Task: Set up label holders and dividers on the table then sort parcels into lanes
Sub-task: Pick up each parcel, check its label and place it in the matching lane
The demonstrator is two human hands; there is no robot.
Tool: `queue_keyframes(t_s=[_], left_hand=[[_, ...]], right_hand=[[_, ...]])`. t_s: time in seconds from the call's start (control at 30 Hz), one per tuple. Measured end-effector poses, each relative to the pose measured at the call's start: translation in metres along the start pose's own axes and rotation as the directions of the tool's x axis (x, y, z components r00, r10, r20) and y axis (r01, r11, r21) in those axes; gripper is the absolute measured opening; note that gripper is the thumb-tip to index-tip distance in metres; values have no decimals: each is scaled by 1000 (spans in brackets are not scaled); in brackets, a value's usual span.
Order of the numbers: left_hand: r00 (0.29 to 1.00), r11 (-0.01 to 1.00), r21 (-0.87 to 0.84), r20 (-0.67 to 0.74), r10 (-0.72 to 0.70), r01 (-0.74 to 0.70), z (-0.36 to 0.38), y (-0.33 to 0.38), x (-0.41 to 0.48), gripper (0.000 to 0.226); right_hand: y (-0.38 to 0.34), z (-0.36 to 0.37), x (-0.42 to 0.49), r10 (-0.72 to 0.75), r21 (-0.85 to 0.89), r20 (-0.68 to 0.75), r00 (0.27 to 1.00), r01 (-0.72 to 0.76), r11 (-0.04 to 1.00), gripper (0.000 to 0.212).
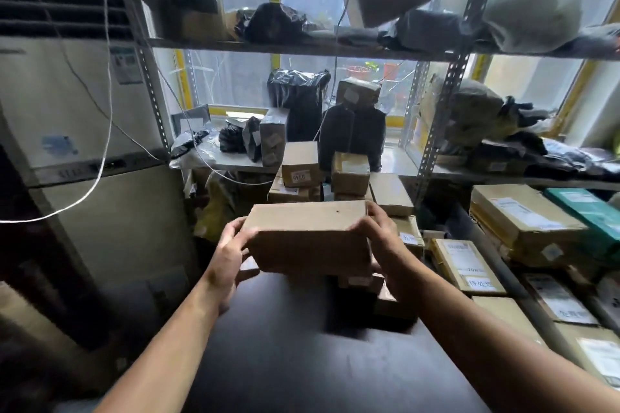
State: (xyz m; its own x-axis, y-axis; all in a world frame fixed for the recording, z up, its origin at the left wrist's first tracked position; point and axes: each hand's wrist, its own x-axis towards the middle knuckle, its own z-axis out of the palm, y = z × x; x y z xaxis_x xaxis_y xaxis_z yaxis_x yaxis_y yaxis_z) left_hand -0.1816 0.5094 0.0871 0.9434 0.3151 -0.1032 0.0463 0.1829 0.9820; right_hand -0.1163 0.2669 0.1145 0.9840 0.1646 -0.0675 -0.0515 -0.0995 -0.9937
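Observation:
A plain brown cardboard parcel [310, 238] is held up in the middle of the view, above the far end of a dark table [302, 355]. My left hand [231, 251] grips its left end, thumb on the front face. My right hand [379, 238] grips its right end, fingers curled over the top edge. Under the parcel, smaller brown boxes [389, 302] sit on the table, partly hidden by it and by my right wrist. No label holders or dividers show.
Stacked cardboard boxes [349, 174] stand just behind the table. Metal shelving [446, 100] holds black bagged parcels and boxes. Labelled boxes [523, 221] crowd the right side. A tall air conditioner [77, 104] stands at the left, with a white cord hanging across it.

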Motion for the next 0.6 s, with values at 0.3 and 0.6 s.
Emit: queue_keyframes(t_s=[0.3, 0.6], left_hand=[[968, 886, -405, 195, -157, 225, 15, 21, -3, 39], [984, 904, -395, 7, -176, 164, 31, 43, 7, 67]], right_hand=[[-18, 5, -50, -697, -616, 188, 692, 636, 465, 68], [1, -3, -58, -843, -583, 288, 453, 782, 221, 66]])
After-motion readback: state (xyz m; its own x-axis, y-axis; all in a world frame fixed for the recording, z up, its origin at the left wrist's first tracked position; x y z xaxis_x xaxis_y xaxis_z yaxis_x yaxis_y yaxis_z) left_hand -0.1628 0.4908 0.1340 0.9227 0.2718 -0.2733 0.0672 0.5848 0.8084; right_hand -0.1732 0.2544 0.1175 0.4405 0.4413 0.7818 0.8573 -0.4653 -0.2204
